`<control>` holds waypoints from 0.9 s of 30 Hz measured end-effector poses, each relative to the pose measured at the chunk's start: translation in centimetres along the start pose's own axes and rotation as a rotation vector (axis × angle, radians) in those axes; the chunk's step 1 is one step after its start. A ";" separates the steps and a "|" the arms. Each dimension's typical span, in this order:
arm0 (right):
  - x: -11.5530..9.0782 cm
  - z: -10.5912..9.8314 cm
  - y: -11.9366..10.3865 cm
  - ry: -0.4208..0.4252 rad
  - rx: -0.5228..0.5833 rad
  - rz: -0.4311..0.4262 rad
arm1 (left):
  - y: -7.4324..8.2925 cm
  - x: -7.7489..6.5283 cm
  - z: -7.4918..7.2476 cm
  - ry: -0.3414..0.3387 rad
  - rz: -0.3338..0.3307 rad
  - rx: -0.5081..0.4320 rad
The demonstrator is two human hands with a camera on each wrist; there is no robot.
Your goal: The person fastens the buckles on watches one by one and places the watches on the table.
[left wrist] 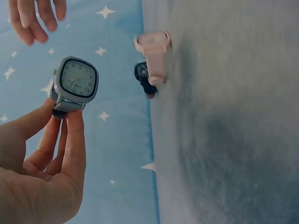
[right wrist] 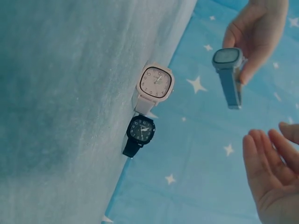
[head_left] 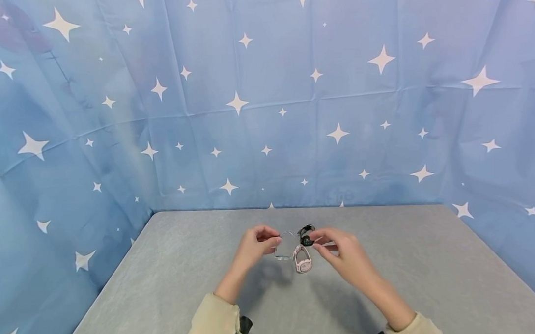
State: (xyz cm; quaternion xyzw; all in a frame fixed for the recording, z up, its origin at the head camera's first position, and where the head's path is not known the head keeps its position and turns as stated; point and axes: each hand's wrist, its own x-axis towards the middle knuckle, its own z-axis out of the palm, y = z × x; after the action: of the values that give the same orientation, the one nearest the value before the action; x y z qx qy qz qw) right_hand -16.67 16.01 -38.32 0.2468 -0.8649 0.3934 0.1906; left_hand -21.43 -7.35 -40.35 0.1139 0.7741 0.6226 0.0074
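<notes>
My left hand (head_left: 251,247) pinches a light grey-blue wristwatch (left wrist: 77,78) by its strap, holding it above the table. The square dial faces the left wrist camera, and in the right wrist view the strap of this wristwatch (right wrist: 229,88) hangs down in a loop. Apart from it, my right hand (right wrist: 276,172) is raised with its fingers extended and nothing held. On the table between the hands stand a pink wristwatch (head_left: 303,266) and, just behind it, a black wristwatch (head_left: 306,240), partly overlapped by my right fingers in the head view.
A grey cloth-covered table (head_left: 166,298) spreads under both hands. Behind it and along its sides hangs a blue curtain (head_left: 285,161) with white stars, meeting the table's back edge.
</notes>
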 end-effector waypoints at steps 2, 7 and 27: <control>0.0 -0.1 0.1 -0.001 -0.006 0.004 | -0.3 0.4 -0.2 0.016 -0.013 0.010; -0.1 -0.2 0.3 0.007 -0.013 -0.001 | -1.3 1.3 -0.4 0.018 -0.085 0.053; 0.7 -1.7 2.5 -0.057 -0.143 0.049 | -2.7 1.5 -1.1 -0.083 -0.201 0.566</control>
State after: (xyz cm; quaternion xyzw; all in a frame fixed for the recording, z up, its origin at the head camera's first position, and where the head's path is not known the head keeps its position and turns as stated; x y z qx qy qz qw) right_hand -18.45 18.49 -38.35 0.2222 -0.9016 0.3280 0.1734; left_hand -23.50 -8.65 -42.51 0.0597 0.9233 0.3732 0.0684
